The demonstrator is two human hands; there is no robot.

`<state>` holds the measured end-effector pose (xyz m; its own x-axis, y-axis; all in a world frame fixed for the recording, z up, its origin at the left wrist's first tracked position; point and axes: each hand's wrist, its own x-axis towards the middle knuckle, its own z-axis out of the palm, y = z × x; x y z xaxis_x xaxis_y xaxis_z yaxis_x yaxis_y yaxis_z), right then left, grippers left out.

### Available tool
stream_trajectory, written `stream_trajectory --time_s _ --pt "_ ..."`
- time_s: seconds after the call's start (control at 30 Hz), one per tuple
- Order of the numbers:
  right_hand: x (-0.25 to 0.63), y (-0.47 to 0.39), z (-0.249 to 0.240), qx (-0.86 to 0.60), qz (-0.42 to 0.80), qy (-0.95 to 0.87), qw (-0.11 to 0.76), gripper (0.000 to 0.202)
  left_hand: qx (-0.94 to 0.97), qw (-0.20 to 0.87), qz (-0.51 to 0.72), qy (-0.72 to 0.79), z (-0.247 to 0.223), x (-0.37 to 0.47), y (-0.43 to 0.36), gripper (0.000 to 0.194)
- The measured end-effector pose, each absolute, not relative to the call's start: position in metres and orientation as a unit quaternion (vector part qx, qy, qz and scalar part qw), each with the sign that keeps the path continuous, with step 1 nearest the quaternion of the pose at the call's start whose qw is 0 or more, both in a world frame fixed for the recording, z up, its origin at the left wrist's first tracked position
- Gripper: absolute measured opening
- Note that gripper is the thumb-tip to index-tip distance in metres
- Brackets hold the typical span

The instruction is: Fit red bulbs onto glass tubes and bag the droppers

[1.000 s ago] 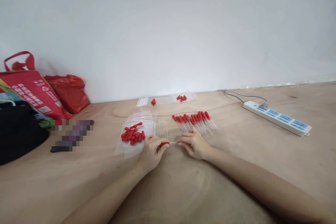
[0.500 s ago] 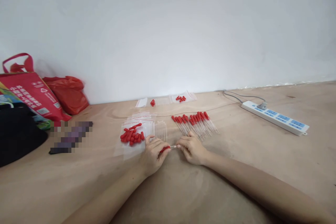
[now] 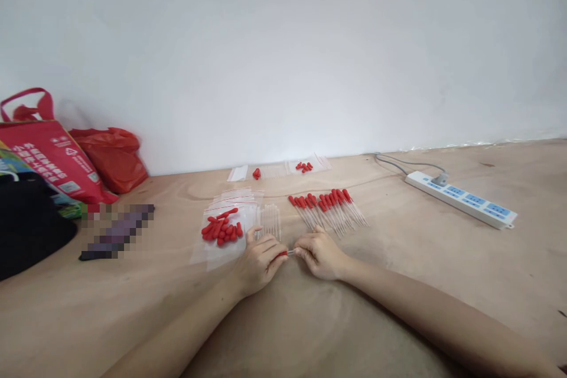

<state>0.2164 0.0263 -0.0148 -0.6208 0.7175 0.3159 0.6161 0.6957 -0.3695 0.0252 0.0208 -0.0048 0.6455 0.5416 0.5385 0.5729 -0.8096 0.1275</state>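
Both hands are in close over the wooden table (image 3: 336, 331), fingertips almost meeting. The left hand (image 3: 260, 264) has its thumb and fingers closed round 1 red bulb (image 3: 283, 254), with only a little red showing. Opposite, the right hand (image 3: 326, 255) pinches 1 clear tube (image 3: 291, 253), its fingers drawn in tight, and just a short stretch of that tube bridges the gap. So the bulb and tube are right there between the hands, end to end, and this looks like the fitting step: tube into bulb. How deep it's seated, I can't tell; fingers cover the join.

What the next move calls for, I'd judge, is a straight, steady push, both ends in line, gripping near the join so the thin tube doesn't bend. Beyond the left hand, loose red bulbs (image 3: 218, 228) lie on clear plastic bags (image 3: 212, 255), clear tubes (image 3: 271, 221) beside them; to the right, red-topped droppers (image 3: 335, 198) fan out in a bunch.
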Motion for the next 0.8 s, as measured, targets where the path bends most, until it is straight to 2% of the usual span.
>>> stream_trajectory --time_s 0.2,0.33,0.5,0.8 --pt "0.217 0.022 0.005 -0.388 0.041 -0.898 0.204 0.018 -0.890 0.067 -0.296 -0.341 0.002 0.017 0.027 0.014" --pt "0.234 0.044 0.014 -0.502 0.085 -0.829 0.233 0.022 -0.829 0.095 -0.278 -0.477 0.010 0.002 0.041 0.029" --pt "0.257 0.085 0.009 -0.669 0.086 -0.698 0.240 0.024 -0.731 0.051 -0.218 -0.645 0.026 -0.026 0.063 0.016" --pt "0.254 0.092 -0.005 -0.716 0.027 -0.671 0.194 0.022 -0.695 -0.008 -0.126 -0.708 0.047 -0.054 0.072 0.015"
